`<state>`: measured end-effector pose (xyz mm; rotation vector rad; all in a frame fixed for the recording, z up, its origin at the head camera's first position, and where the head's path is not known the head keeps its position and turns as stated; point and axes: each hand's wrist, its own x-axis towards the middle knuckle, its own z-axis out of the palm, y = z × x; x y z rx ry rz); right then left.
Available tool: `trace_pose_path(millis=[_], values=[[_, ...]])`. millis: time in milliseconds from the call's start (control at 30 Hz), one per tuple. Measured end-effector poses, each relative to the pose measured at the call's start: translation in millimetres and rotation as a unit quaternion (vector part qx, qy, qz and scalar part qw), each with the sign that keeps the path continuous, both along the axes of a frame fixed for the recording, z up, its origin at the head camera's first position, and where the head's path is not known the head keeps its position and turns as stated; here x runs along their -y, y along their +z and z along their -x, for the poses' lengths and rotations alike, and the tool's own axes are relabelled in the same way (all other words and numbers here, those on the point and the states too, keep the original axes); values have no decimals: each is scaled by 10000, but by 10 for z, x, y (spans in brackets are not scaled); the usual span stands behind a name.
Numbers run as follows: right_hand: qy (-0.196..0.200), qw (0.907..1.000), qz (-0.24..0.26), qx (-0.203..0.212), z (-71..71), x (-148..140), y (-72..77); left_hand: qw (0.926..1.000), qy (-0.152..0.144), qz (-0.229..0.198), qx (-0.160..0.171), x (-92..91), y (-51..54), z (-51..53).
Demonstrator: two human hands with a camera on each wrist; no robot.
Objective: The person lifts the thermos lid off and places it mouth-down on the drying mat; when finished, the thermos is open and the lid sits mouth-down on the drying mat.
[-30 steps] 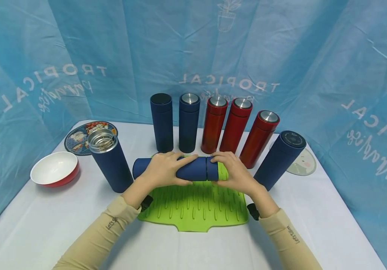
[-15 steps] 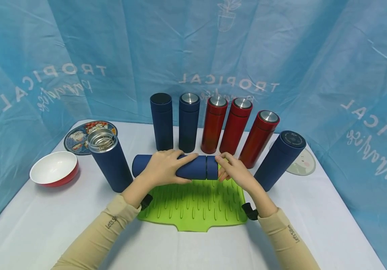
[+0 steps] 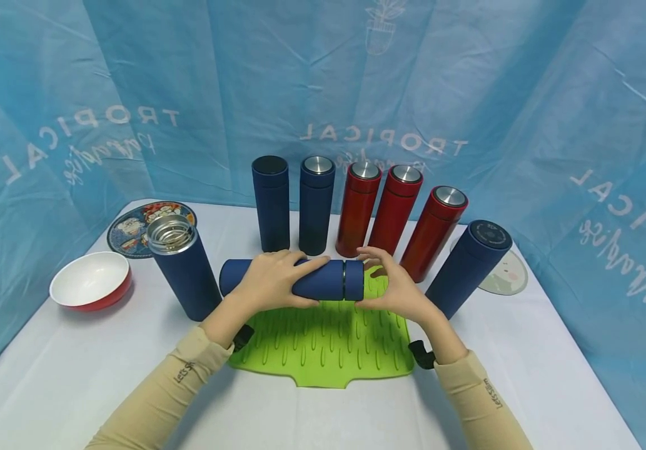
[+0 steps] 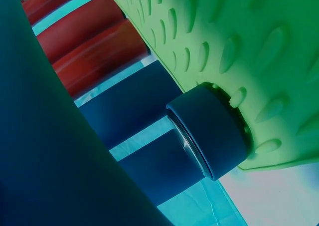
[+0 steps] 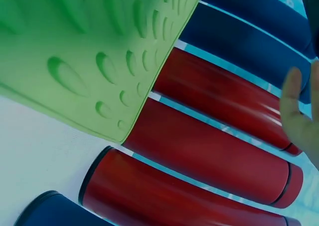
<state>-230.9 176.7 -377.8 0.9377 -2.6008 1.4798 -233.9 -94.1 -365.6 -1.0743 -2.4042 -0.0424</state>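
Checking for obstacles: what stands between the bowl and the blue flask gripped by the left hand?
The head view shows an open blue flask standing between the bowl and the gripped flask.

Five blue flasks (image 3: 325, 284) (one of the five has an uncovered steel mouth) and three red flasks (image 3: 393, 212) make eight. There is one green mat (image 3: 328, 331), one red-and-white bowl (image 3: 111, 295), and two flat discs: one patterned disc (image 3: 128, 231), one pale disc (image 3: 506, 275). Hands number two, one left hand (image 3: 277, 280) and one right hand (image 3: 393, 285), with two tan sleeves (image 3: 171, 394).
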Motion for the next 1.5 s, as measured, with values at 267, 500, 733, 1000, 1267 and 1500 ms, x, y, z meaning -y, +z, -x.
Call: trace_pose_path(millis=[267, 500, 733, 1000, 1267, 1500], values=[[62, 9926, -314, 1172, 32, 19, 118, 9997, -118, -194, -52, 6, 9, 27], [-863, 9586, -109, 2710, 62, 86, 191, 9998, -154, -88, -118, -26, 20, 30], [-298, 9705, 202, 2385, 31, 20, 165, 9998, -166, -135, -19, -27, 13, 33], [204, 9980, 4, 591, 5, 3, 84, 9999, -83, -68, 93, -10, 11, 15], [61, 9946, -59, 1038, -23, 47, 74, 9997, -30, -83, 216, -10, 19, 4], [-910, 9674, -115, 2360, -16, 113, 117, 9999, -53, -41, 123, -9, 3, 8]])
